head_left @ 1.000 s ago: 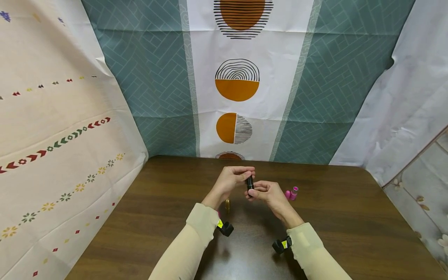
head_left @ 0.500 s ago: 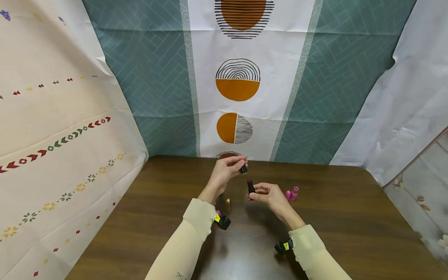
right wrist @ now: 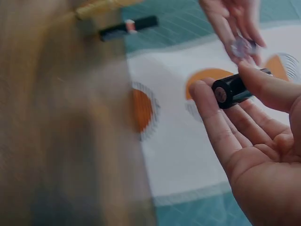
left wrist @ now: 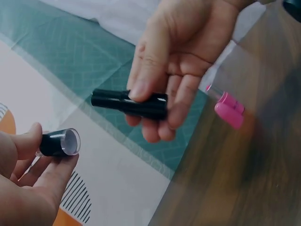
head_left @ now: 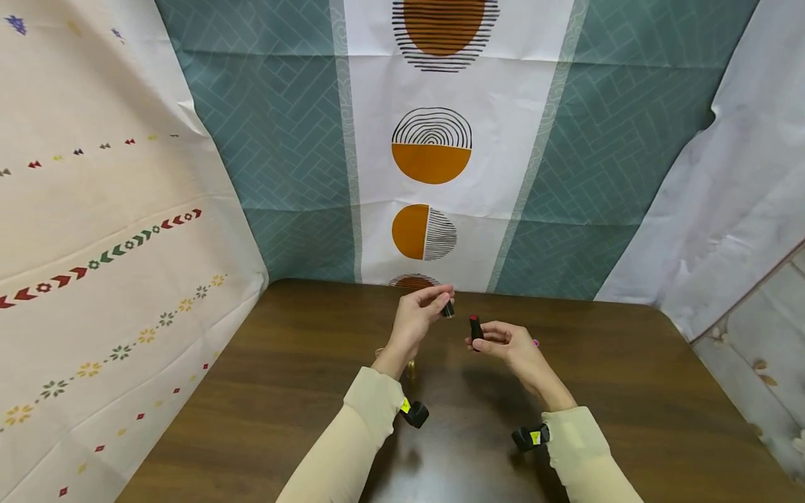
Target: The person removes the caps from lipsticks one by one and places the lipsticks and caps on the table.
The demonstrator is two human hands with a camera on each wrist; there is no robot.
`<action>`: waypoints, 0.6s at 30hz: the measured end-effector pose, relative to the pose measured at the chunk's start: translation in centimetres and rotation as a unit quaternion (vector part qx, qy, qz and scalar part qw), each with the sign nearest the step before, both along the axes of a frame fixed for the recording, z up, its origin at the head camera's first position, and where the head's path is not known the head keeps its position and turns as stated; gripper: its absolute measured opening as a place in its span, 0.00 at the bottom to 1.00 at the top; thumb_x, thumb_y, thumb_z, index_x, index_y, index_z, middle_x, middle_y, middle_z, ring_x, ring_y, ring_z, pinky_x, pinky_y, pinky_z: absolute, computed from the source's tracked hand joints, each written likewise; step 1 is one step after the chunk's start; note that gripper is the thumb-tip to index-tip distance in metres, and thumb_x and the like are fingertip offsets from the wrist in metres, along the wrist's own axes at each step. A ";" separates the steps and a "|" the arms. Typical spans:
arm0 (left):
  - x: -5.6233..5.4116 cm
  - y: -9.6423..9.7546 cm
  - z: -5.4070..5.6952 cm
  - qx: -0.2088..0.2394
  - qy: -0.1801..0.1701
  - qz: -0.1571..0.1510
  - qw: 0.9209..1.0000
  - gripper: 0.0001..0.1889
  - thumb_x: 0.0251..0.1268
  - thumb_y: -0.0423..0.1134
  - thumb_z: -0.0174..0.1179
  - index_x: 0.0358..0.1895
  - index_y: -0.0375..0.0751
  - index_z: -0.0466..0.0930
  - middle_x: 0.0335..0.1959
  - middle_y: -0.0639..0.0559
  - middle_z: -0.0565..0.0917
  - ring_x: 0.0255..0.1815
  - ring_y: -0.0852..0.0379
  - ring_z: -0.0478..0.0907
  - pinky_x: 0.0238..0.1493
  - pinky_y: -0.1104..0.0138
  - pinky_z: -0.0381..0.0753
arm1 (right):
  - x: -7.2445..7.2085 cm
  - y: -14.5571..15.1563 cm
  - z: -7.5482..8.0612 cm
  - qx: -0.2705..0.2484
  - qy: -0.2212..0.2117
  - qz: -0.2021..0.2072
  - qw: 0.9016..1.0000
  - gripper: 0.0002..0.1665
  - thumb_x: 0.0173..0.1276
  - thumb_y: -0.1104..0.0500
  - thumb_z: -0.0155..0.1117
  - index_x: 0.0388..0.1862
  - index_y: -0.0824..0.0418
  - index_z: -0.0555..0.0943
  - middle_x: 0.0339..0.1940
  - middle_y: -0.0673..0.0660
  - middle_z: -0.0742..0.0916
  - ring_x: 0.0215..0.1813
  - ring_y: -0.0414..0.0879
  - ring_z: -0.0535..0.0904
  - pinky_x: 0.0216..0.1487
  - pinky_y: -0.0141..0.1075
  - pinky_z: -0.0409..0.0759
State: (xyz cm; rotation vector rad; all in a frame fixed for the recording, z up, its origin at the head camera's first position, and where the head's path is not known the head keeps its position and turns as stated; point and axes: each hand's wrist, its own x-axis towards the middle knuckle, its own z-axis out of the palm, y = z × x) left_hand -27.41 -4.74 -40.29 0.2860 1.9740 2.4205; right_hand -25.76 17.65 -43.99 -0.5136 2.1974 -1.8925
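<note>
My left hand (head_left: 411, 318) pinches a small black lipstick cap (head_left: 448, 309) with a clear rim, its hollow end showing in the left wrist view. To its right, my right hand (head_left: 512, 346) holds a black lipstick (head_left: 476, 330) between thumb and fingers, with the red tip pointing up in the head view. Cap and lipstick are apart, with a short gap between them above the table. Seen from the right wrist, the round base of the lipstick (right wrist: 228, 93) faces the camera.
A pink lipstick (left wrist: 230, 102) and its pink cap (left wrist: 228, 115) are on the brown table (head_left: 302, 349), mostly behind my right hand in the head view. A gold tube (head_left: 411, 370) is beside my left wrist. Another black tube (right wrist: 129, 28) has a pinkish band.
One second ago cap and lipstick were together. My left hand has pulled the cap off up and left, baring the red tip. Since then both hands have shifted right.
</note>
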 end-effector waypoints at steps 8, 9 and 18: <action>0.7 1.9 0.0 -0.001 0.023 -0.006 1.000 0.16 0.79 0.34 0.57 0.62 0.30 0.82 0.59 0.35 0.84 0.61 0.43 0.83 0.61 0.60 0.81 | 0.5 2.1 1.7 0.058 0.015 -0.039 0.997 0.23 0.72 0.55 0.72 0.60 0.67 0.82 0.51 0.60 0.91 0.56 0.55 0.88 0.38 0.37 0.74; 0.7 2.2 0.0 -0.002 0.028 -0.004 1.000 0.16 0.79 0.34 0.57 0.62 0.30 0.82 0.59 0.35 0.84 0.61 0.43 0.83 0.61 0.60 0.81 | 0.6 2.2 1.9 0.060 0.019 -0.042 0.997 0.23 0.72 0.55 0.72 0.60 0.67 0.82 0.51 0.60 0.91 0.55 0.53 0.88 0.37 0.36 0.75; 1.1 5.9 -1.1 0.010 0.040 0.049 0.998 0.13 0.77 0.34 0.60 0.57 0.34 0.87 0.51 0.44 0.89 0.55 0.47 0.87 0.53 0.64 0.85 | 1.3 3.3 2.9 0.034 0.049 -0.057 0.997 0.24 0.74 0.60 0.69 0.61 0.75 0.78 0.53 0.70 0.89 0.49 0.43 0.90 0.47 0.35 0.84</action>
